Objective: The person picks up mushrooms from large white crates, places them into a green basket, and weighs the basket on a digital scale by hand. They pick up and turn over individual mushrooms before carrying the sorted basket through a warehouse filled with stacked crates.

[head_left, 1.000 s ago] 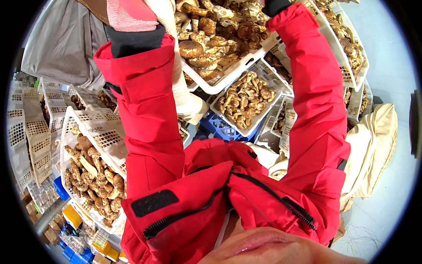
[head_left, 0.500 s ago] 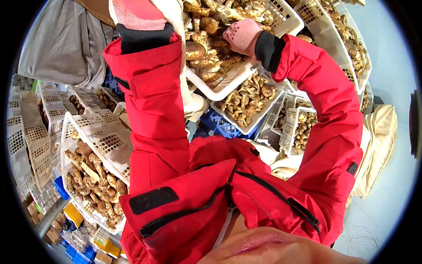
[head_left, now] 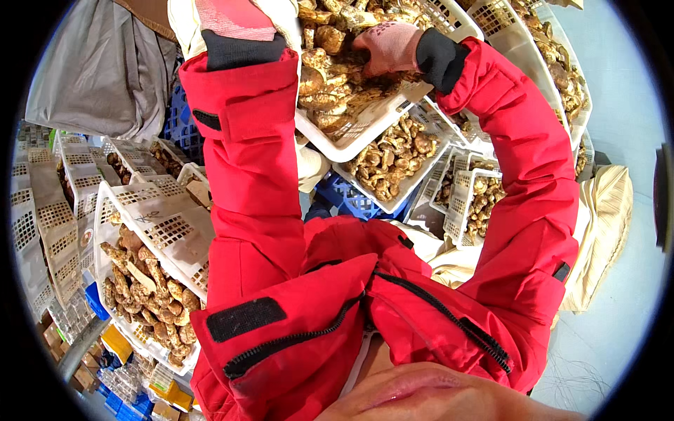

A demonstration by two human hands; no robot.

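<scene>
A white slotted basket [head_left: 349, 142] heaped with brown mushrooms [head_left: 328, 78] sits up front between my raised red sleeves. My right hand [head_left: 388, 46], in a pink glove with a black cuff, lies on the heap with its fingers curled down around a mushroom. My left hand [head_left: 235, 15], also in a pink glove, is at the basket's left side against the top edge of the picture; its fingers are cut off and what it holds is hidden.
More white baskets of mushrooms lie below the first [head_left: 393, 158], at the right [head_left: 477, 200] and at my lower left [head_left: 140, 281]. Empty baskets [head_left: 38, 210] are stacked at the left. A blue crate [head_left: 351, 201], grey cloth [head_left: 98, 70] and beige sack [head_left: 607, 224] surround them.
My right hand has come down from beyond the top edge onto the mushroom heap. The basket and my arms now sit slightly lower in view.
</scene>
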